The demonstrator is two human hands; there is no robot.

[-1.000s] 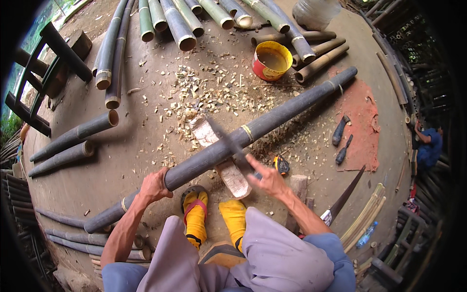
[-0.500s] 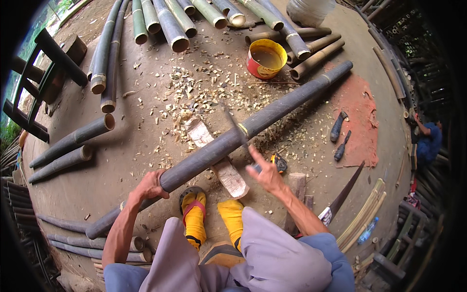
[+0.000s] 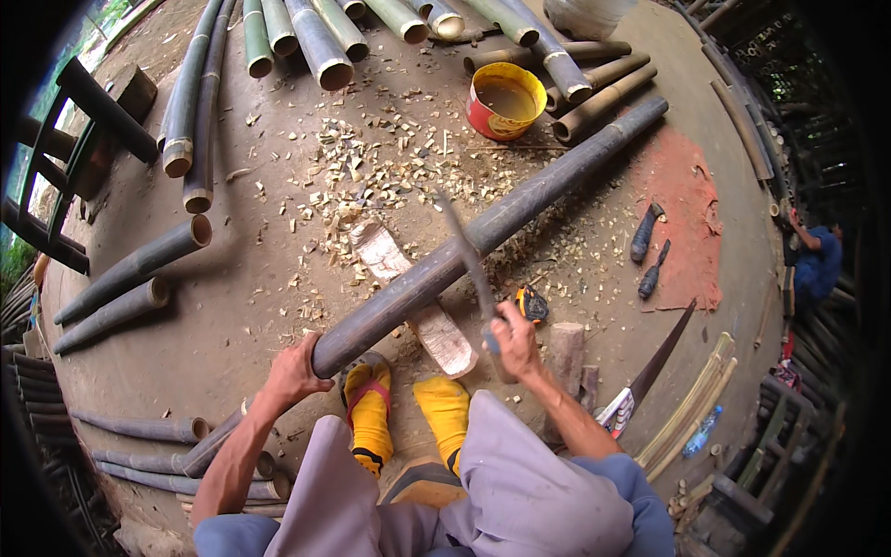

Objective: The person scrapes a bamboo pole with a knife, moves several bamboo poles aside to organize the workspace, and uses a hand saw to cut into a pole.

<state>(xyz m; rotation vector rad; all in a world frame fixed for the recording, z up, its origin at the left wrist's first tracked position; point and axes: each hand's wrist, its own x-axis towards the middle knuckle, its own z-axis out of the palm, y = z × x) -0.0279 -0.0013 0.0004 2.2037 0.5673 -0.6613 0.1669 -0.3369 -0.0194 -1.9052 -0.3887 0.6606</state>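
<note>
A long dark bamboo pole [image 3: 399, 311] lies slantwise before me, from near my left forearm up to the far right. It crosses a pale, hewn wooden block [image 3: 444, 342] on the ground. My left hand [image 3: 295, 373] is wrapped around the pole's near part, thumb on the side toward me. In my right hand [image 3: 516, 343] is a machete [image 3: 475, 269], fingers closed about its handle. Its slightly blurred blade points away from me and passes over the pole's middle; whether it touches the bamboo I cannot tell.
Bamboo chips [image 3: 362, 158] litter the ground beyond the pole. A red-and-yellow bucket [image 3: 506, 100] holds murky liquid. Cut bamboo poles [image 3: 320, 46] lie far off. At right are dark-handled tools [image 3: 642, 232] on a red sheet [image 3: 691, 213], a handsaw [image 3: 659, 357], a tape measure [image 3: 531, 304] and a person [image 3: 817, 260].
My right hand has drawn back toward me and to the right with the machete, its fingers now closed more tightly. My left hand still grips the pole, which has shifted slightly.
</note>
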